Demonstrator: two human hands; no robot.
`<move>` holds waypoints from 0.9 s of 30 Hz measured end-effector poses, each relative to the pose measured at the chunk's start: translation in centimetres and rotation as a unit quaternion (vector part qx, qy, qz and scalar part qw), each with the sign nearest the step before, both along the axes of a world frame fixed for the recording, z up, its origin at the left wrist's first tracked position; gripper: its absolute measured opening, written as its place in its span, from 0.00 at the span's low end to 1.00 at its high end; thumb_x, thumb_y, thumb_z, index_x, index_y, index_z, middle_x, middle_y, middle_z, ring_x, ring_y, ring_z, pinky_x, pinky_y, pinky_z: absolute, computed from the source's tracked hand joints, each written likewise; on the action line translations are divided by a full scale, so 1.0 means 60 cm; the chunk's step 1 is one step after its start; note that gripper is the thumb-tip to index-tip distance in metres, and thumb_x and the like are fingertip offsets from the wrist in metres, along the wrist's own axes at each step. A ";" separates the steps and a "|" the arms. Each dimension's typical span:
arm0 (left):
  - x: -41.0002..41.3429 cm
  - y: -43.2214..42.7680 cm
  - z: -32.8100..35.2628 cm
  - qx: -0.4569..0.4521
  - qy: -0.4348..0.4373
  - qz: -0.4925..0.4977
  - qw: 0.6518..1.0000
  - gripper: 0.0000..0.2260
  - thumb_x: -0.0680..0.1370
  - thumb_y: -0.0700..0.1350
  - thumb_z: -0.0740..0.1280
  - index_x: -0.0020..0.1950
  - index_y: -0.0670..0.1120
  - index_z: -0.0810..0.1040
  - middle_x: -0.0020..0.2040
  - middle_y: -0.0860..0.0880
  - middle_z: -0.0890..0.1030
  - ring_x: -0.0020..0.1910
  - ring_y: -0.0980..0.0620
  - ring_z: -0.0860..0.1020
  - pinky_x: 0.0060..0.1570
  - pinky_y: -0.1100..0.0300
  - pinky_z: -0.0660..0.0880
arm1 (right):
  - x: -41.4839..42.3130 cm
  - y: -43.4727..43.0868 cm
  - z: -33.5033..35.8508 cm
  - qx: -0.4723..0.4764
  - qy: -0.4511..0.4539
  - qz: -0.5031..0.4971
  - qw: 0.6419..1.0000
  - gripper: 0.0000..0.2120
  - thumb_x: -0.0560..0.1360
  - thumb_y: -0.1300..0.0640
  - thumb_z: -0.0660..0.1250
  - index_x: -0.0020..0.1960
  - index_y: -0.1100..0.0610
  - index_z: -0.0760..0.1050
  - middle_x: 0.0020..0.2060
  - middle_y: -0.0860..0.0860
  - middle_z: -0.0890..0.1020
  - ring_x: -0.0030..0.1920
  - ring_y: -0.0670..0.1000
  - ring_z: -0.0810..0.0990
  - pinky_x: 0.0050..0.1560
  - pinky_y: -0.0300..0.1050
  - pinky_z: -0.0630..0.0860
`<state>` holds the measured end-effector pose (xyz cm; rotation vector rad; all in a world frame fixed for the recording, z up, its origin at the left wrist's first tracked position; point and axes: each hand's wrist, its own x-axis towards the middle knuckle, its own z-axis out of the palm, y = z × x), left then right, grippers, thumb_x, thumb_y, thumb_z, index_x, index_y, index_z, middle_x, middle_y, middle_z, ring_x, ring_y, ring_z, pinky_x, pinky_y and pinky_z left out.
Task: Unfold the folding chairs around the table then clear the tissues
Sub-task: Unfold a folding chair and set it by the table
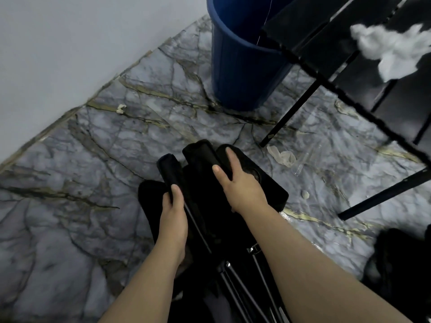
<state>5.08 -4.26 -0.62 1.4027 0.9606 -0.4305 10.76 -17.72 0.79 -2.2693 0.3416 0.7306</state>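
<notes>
While chair (200,199) stands folded, left hand (173,213) grip wraps one armrest (168,169), right hand (242,183) grip clasps other; tissues (391,47) on tabletop (314,38).

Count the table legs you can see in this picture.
2. One table leg meets the floor right of the blue bin; a second table leg slants in from the right edge, right of the folded chair. Others may be out of view.
</notes>
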 end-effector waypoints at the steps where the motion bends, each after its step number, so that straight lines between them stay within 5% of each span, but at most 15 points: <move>1: -0.005 0.004 0.024 0.009 -0.004 0.001 1.000 0.34 0.72 0.70 0.51 0.74 0.56 0.54 0.74 0.51 0.63 0.71 0.47 0.64 0.70 0.45 0.62 | -0.002 0.003 0.027 -0.002 0.025 0.016 1.000 0.28 0.75 0.33 0.50 0.72 0.40 0.53 0.56 0.56 0.77 0.56 0.60 0.77 0.52 0.52 0.75; 3: -0.022 0.012 0.070 0.014 -0.012 0.000 1.000 0.33 0.72 0.68 0.52 0.74 0.55 0.58 0.73 0.50 0.66 0.69 0.46 0.67 0.69 0.46 0.64 | -0.015 0.008 0.082 -0.023 0.072 0.053 0.996 0.29 0.75 0.32 0.50 0.71 0.44 0.60 0.64 0.58 0.74 0.64 0.61 0.72 0.58 0.54 0.71; 7: -0.068 0.017 0.167 0.005 -0.013 0.013 1.000 0.31 0.72 0.67 0.53 0.71 0.54 0.64 0.69 0.47 0.71 0.66 0.45 0.71 0.67 0.45 0.67 | -0.054 0.024 0.174 -0.149 0.012 0.156 0.976 0.28 0.75 0.33 0.48 0.63 0.49 0.70 0.62 0.54 0.73 0.65 0.58 0.67 0.62 0.56 0.64; 11: -0.117 0.014 0.285 0.008 -0.029 -0.002 1.000 0.34 0.69 0.67 0.54 0.72 0.53 0.63 0.70 0.47 0.71 0.66 0.47 0.71 0.69 0.46 0.66 | -0.106 0.039 0.279 0.063 0.044 0.025 0.997 0.20 0.76 0.38 0.56 0.67 0.41 0.62 0.61 0.55 0.77 0.63 0.59 0.73 0.65 0.56 0.69; 15: -0.154 0.015 0.407 0.056 -0.072 -0.049 0.995 0.27 0.79 0.56 0.54 0.75 0.48 0.54 0.72 0.45 0.66 0.70 0.46 0.66 0.62 0.59 0.63 | -0.162 0.044 0.398 0.065 -0.058 0.062 0.994 0.25 0.79 0.45 0.55 0.69 0.27 0.47 0.59 0.53 0.79 0.58 0.55 0.77 0.57 0.50 0.74; 22: -0.223 0.030 0.566 0.113 -0.143 -0.171 0.968 0.24 0.79 0.50 0.56 0.74 0.49 0.55 0.60 0.54 0.69 0.61 0.53 0.71 0.55 0.62 0.65 | -0.240 0.022 0.555 0.083 -0.114 0.071 0.987 0.24 0.80 0.48 0.54 0.69 0.29 0.48 0.65 0.50 0.75 0.62 0.52 0.75 0.61 0.50 0.72; 27: -0.273 0.038 0.674 0.109 -0.188 -0.242 0.946 0.24 0.80 0.49 0.56 0.74 0.50 0.53 0.58 0.57 0.65 0.57 0.58 0.66 0.55 0.66 0.62 | -0.322 0.004 0.666 0.089 -0.161 0.009 0.983 0.25 0.80 0.51 0.56 0.72 0.35 0.51 0.63 0.49 0.77 0.61 0.50 0.76 0.59 0.41 0.69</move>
